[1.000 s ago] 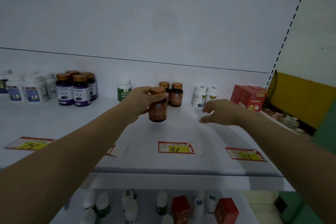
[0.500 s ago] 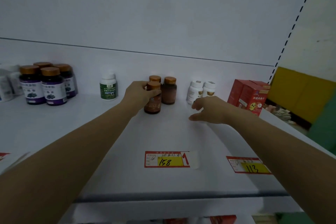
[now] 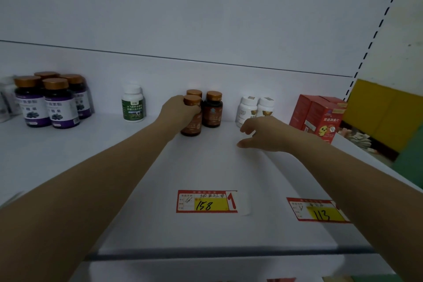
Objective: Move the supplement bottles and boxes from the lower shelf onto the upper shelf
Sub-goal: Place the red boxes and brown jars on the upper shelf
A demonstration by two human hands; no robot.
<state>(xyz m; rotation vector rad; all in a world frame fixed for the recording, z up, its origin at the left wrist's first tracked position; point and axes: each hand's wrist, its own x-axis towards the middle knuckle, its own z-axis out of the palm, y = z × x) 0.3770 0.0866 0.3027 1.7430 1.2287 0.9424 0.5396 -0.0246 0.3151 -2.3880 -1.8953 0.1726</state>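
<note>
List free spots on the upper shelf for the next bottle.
Free: gap between green-labelled white bottle and brown copper-capped bottles; bare white shelf front around the red-yellow price tags. Crowded: brown group, left hand gripping one; small white bottles and red boxes beyond right hand.

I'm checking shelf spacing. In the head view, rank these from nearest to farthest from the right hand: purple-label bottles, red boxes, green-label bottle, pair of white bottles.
1. The pair of white bottles, just behind the right hand.
2. The red boxes, to its right.
3. The green-label bottle, well to its left.
4. The purple-label bottles, far left.
</note>
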